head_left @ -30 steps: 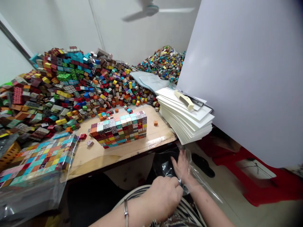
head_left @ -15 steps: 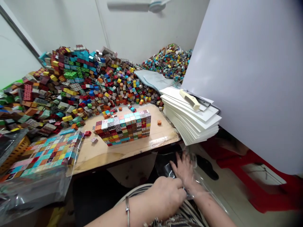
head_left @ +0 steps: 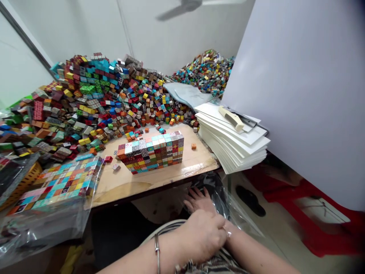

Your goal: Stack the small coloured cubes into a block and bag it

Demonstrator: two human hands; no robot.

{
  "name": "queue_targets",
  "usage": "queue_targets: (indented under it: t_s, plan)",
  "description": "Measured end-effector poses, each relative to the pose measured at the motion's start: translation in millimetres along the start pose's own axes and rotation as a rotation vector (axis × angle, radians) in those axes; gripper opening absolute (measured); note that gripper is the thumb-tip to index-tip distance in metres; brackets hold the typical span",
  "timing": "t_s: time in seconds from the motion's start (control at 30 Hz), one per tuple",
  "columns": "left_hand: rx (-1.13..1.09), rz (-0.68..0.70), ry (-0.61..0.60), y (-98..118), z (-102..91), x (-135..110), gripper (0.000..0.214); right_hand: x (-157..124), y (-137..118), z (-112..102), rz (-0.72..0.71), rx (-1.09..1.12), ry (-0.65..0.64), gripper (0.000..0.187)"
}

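Left hand (head_left: 203, 233) curled up in a fist, knuckles up, lying across the right wrist. Shiny bit of plastic (head_left: 228, 233) just beside the fist; cannot tell whether pinched in the fingers. Silver bracelet (head_left: 157, 249) on the left wrist. Right hand (head_left: 199, 201) wide open, back side up, fingers spread and pointing away, gripping nothing that shows. Clear plastic bag (head_left: 241, 211) low down by the front edge of the table (head_left: 171, 175), close about the right hand and out along the right arm; too see-through to tell whether over the hand or under it.

Up on the table, a block wall (head_left: 154, 155) standing tall, packed tight, in lots of colors. Lying loose near it, an orange block (head_left: 194, 146) to the right and a red block (head_left: 108, 159) to the left. Farther left, a flat slab of blocks (head_left: 67, 182) with clear plastic on it, beside a yellow basket (head_left: 32, 179). Behind, a big heap of blocks (head_left: 97, 102). On the right, a messy stack of white sheets (head_left: 234, 148), with a cream-colored handle (head_left: 231, 118) on top. Down on the floor, a black slipper (head_left: 251, 200).
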State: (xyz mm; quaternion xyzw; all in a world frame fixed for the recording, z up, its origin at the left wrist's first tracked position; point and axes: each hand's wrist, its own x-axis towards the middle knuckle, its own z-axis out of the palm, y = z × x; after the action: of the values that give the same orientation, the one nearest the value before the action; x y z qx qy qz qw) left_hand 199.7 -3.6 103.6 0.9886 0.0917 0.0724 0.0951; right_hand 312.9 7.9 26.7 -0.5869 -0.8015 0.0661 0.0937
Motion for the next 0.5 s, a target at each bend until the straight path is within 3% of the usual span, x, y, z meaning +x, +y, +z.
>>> queue_targets:
  t_s: [0.13,0.27,0.5]
  plan:
    - [0.020,-0.037,0.058,0.1,4.9,-4.4,0.012,1.3,-5.8,-6.9,0.078,0.004,0.003,0.040]
    - [0.036,-0.084,0.192,3.1,2.3,-7.0,0.011,-9.3,-1.8,-3.5,0.224,0.008,0.039,0.052]
    - [0.010,0.099,0.391,14.1,-18.4,-10.5,0.014,-57.3,-0.7,4.3,0.430,0.077,0.186,0.064]
